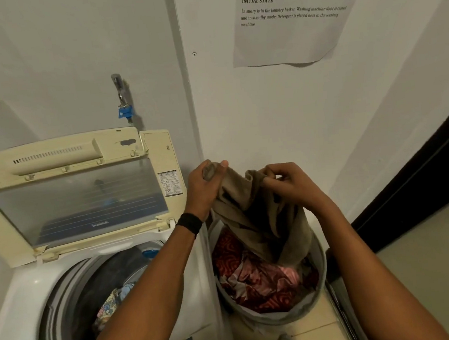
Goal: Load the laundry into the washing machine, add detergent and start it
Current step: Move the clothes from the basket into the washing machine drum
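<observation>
A top-loading washing machine [24,293] stands at the left with its lid [77,195] raised. Its drum holds a floral garment [113,304]. To its right on the floor sits a grey laundry basket [275,315] holding red patterned laundry [259,284]. Above the basket hangs a brown garment [261,221], lifted partly out. My left hand [206,188] grips its upper left edge. My right hand [290,182] pinches its upper right edge. No detergent is in view.
A water tap with a blue fitting [124,108] is on the wall above the machine. An instruction sheet [291,18] hangs on the wall at the upper right. A dark door or panel [424,178] runs along the right, with tiled floor [429,259] beside it.
</observation>
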